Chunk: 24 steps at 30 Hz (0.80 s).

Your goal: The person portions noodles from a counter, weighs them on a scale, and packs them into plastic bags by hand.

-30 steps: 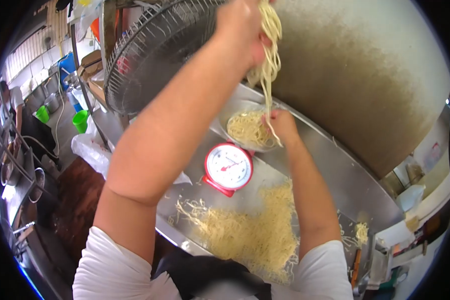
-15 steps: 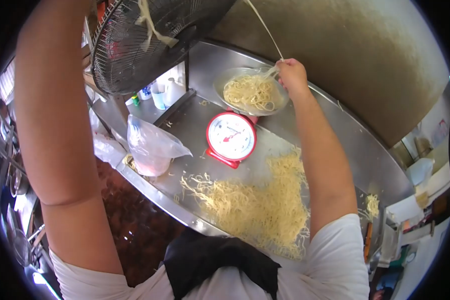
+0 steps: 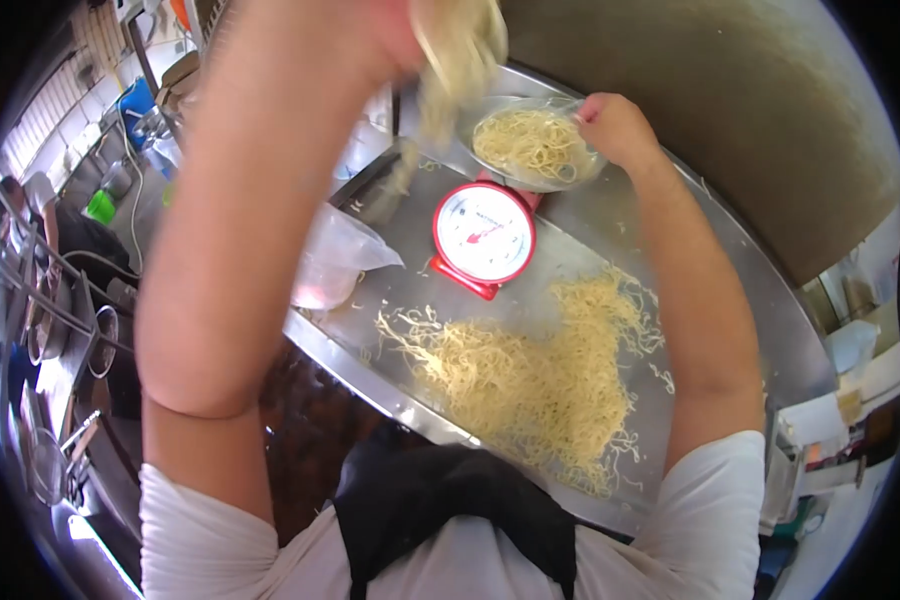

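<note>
My left hand (image 3: 402,38) is at the top edge, smeared by motion and partly cut off. It is closed on a bunch of noodles (image 3: 458,55) that dangles in blurred pale strands. My right hand (image 3: 620,130) is closed, pinching the edge of a clear plastic bag (image 3: 582,165) at the right rim of the scale's pan. More noodles (image 3: 532,143) lie in that pan. Below it stands a red dial scale (image 3: 484,232) with a white face. Loose noodles (image 3: 530,385) are spread in a wide heap on the metal worktop (image 3: 400,290), nearer my body.
A filled translucent plastic bag (image 3: 335,265) stands at the worktop's left edge, partly behind my left forearm. A raised metal rim (image 3: 355,375) borders the worktop. Racks with strainers (image 3: 45,465) are at far left, where another person (image 3: 45,205) is partly visible.
My left hand has come down into view with the dangling noodles. The view has shifted and the fan has left it. My right hand stays at the pan; the strand stretched above it is gone.
</note>
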### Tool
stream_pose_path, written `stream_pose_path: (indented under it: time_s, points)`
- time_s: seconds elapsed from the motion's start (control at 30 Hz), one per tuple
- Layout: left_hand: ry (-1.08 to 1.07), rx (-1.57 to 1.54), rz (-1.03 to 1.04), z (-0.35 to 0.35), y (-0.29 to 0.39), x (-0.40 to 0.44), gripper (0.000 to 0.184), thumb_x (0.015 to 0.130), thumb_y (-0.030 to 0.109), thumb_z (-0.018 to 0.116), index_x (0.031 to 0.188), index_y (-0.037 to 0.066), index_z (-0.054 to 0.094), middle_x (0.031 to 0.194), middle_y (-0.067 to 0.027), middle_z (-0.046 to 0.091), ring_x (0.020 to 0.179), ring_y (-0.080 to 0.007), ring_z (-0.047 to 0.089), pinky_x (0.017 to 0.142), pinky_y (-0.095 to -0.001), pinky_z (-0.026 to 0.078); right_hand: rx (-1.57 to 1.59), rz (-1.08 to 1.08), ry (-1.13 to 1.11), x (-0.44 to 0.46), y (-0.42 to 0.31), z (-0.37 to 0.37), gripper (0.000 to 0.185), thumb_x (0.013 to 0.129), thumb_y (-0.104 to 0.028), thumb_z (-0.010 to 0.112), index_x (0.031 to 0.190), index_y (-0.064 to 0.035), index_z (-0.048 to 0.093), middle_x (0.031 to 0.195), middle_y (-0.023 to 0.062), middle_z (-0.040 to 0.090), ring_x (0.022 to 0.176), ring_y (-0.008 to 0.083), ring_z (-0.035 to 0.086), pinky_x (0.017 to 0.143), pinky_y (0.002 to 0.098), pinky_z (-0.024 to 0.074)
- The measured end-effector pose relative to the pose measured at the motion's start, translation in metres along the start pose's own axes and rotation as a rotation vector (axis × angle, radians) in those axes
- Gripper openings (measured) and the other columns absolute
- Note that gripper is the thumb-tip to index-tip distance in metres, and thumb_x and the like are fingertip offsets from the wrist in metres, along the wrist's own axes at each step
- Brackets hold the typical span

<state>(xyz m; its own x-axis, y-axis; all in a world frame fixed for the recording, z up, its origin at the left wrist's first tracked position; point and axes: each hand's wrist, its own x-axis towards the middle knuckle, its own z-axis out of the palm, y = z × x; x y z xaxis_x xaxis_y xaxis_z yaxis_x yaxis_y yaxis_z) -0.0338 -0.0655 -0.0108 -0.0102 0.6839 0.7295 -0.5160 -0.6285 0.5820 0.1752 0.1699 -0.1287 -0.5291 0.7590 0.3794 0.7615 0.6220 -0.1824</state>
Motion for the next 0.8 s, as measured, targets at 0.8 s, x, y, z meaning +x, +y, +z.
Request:
stream_pose_path:
  time_s: [0.8]
  points:
    - [0.185,1.159,-0.365,-0.070,-0.175,-0.092,0.022,0.082,0.029,0.062,0.092,0.009,0.066,0.077,-0.0106,0.066,0.073,-0.0295,0.064,0.067,-0.0396,0.050,0.356,0.151,0.490,-0.008,0.062,0.023,0.026,0.078,-0.015,0.068,0.101,-0.0030,0.068,0.086,0.0105,0.069,0.077,0.0187,0.065,0.072,0.0317,0.0509]
